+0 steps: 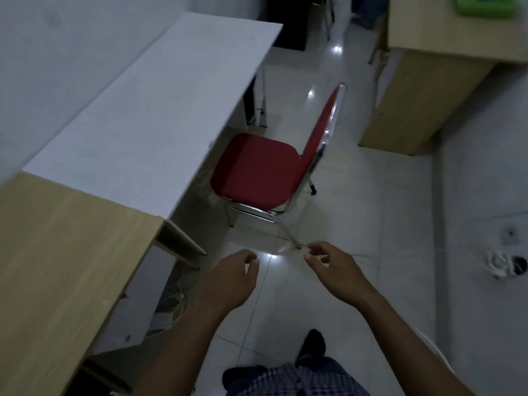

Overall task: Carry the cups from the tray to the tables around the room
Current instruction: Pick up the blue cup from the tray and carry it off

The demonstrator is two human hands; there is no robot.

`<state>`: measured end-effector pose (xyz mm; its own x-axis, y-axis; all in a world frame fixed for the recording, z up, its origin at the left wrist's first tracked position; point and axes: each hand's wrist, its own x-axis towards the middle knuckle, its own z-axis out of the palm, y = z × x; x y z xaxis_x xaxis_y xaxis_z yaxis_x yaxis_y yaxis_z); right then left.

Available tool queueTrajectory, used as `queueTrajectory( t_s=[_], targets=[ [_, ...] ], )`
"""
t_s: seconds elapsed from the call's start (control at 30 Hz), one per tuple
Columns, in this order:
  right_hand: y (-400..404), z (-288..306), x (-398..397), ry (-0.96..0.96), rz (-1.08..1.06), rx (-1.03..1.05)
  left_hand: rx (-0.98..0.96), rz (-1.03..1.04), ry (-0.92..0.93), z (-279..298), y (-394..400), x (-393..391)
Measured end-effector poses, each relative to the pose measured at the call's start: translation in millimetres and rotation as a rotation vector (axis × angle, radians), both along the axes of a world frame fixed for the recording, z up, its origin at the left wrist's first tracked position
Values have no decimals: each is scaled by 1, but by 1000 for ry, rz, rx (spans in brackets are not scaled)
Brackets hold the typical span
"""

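Observation:
No cup and no tray show in the head view. My left hand [233,277] hangs over the tiled floor at bottom centre, fingers loosely curled, holding nothing. My right hand [333,265] is beside it to the right, fingers also curled and apart, with nothing in it. A white table [160,104] runs along the left, and a wooden table [57,252] joins its near end. Both hands are to the right of these tables, apart from them.
A red chair [257,170] with chrome legs stands ahead in the aisle, next to the white table. A wooden desk [423,90] stands at the upper right with a green object [488,4] on top. Cables [171,298] lie under the wooden table. Small objects [505,264] sit on the floor at right.

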<state>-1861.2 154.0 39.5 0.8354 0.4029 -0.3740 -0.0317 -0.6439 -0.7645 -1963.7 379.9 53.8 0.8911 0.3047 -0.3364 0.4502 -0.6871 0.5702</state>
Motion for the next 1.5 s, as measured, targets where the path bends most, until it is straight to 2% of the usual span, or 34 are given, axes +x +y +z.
queueTrajectory(
  t_s=[0.4, 0.73, 0.93, 1.23, 1.5],
  targets=[
    [-125, 11, 96, -22, -246, -27, -60, -247, -4, 8, -125, 153],
    [-154, 11, 212, -77, -374, -176, -170, -327, -41, 5, -163, 312],
    [-156, 28, 291, -121, -445, -215, -104, -419, -84, 14, -166, 410],
    [-153, 35, 401, -107, -491, -155, -83, -350, -165, 21, -166, 523],
    [-163, 5, 565, -68, -379, -92, -102, -256, -110, 5, -164, 647]
  ],
)
